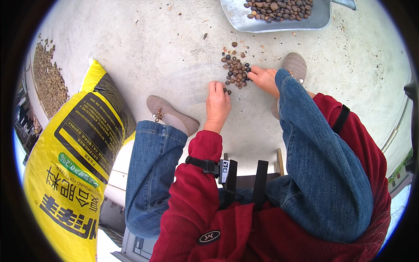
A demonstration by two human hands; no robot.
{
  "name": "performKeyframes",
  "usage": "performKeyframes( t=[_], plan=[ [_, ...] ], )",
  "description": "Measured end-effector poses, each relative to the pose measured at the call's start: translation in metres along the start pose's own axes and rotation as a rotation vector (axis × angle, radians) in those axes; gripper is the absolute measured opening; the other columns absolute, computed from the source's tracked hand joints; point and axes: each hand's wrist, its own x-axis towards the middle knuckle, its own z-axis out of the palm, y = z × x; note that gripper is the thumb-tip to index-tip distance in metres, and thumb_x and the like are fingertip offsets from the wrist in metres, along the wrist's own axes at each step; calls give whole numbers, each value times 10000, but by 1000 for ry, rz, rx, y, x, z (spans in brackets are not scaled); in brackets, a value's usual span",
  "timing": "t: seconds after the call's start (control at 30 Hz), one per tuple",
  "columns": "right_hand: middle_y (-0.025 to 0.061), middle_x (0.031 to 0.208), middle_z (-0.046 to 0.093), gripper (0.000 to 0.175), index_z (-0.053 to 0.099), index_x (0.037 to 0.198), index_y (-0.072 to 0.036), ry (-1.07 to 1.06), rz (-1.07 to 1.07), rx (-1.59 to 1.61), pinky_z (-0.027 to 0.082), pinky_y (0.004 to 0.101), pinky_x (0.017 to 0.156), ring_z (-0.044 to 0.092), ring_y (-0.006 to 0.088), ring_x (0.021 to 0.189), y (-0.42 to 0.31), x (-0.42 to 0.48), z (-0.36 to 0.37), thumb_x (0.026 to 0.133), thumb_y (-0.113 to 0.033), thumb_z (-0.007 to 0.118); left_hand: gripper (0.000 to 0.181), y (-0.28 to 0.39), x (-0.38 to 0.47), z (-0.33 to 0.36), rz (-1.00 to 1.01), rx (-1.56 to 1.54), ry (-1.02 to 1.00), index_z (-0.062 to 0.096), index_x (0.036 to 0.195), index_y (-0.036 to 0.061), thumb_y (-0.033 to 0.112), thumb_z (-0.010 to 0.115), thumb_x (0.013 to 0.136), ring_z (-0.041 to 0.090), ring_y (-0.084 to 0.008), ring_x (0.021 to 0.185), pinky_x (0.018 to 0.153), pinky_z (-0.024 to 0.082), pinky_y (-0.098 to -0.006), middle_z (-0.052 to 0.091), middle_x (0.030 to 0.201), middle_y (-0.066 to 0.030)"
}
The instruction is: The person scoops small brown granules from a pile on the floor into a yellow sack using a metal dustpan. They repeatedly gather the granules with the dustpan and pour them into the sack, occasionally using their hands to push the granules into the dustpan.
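A small heap of round brown and black seeds or nuts [237,70] lies on the concrete floor between the person's feet. My left hand [218,100] is at the heap's lower left edge, fingers bent, with a few dark seeds beside its fingertips; whether it grips any cannot be made out. At the right edge of the heap, my right hand [263,78] has its fingertips against dark seeds, its fingers partly curled. Above the heap, a metal scoop [235,21] holds many more of the same seeds.
A full yellow and black fertilizer sack [75,137] leans at the left. Beyond it lies a spread of small brown pieces [49,78]. Shoes stand on both sides of the heap, the left one [173,113] nearer the sack. Crumbs and husk bits dot the concrete floor [157,59].
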Motion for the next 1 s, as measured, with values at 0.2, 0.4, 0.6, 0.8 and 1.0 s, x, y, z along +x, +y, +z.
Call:
performKeyframes(
  t=[0.2,0.4,0.6,0.8,1.0],
  plan=[
    [110,1009,547,196,532,1034,-77,61,-51,4,578,368,717,670,284,865,0,2,8,845,-41,575,318,9,1,-1,66,61,-38,525,1041,55,7,678,767,582,-364,950,775,512,-444,472,1093,-133],
    [103,980,545,218,536,1046,-88,136,-43,60,571,377,698,666,286,838,1,1,10,839,-37,585,290,6,2,7,83,105,-34,522,1033,56,11,659,781,585,-372,919,757,508,-450,490,1043,-147],
    [90,998,550,261,541,1086,-95,96,-31,123,561,388,695,661,293,827,0,-2,-2,838,-21,573,248,6,2,11,66,88,-49,499,994,47,-1,633,792,585,-385,888,731,501,-462,499,994,-160],
    [90,1043,557,288,542,1104,-96,57,-17,69,562,382,706,662,299,848,0,-4,-2,830,-13,574,227,6,2,13,75,101,-48,496,978,47,-20,601,789,582,-388,874,723,497,-472,503,976,-156],
    [80,944,617,175,601,1035,-51,212,102,535,559,305,716,665,210,796,7,3,1,864,-35,637,212,5,6,12,105,69,-12,516,920,42,-71,574,751,578,-388,814,696,491,-462,521,897,-154]
  ],
)
